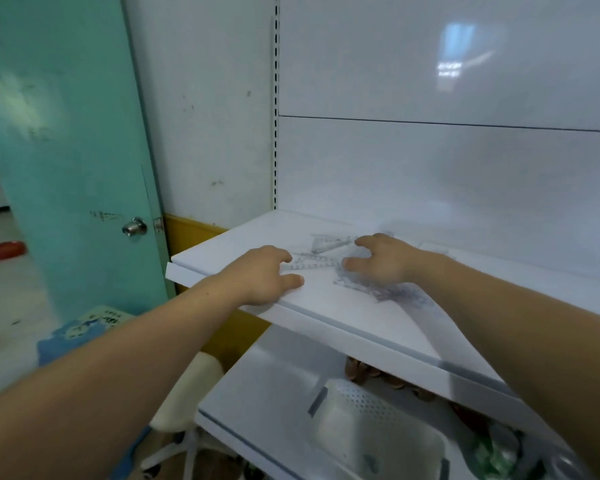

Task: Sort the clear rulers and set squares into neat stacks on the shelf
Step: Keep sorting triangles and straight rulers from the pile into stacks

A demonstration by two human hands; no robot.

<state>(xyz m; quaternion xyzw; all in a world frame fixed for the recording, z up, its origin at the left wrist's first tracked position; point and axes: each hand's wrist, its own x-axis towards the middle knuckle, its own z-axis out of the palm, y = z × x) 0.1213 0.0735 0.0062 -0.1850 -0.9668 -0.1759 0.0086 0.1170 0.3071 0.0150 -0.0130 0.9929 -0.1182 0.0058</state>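
A loose pile of clear rulers and set squares lies on the white shelf [326, 306]. A clear set square [328, 244] sits at the back of the pile, and a clear ruler [312, 265] runs between my two hands. More clear pieces [395, 292] are heaped under and in front of my right hand. My left hand [265, 275] rests on the shelf near its front edge, fingers loosely curled, fingertips at the ruler's left end. My right hand [383, 259] hovers over the heap with fingers spread and bent; I cannot tell whether it grips any piece.
A white back panel rises behind the shelf. A lower shelf [257, 403] holds a white perforated basket [368, 417] and brown items. A teal door [66, 168] with a metal knob [134, 226] stands at the left, with a cream stool [187, 386] below.
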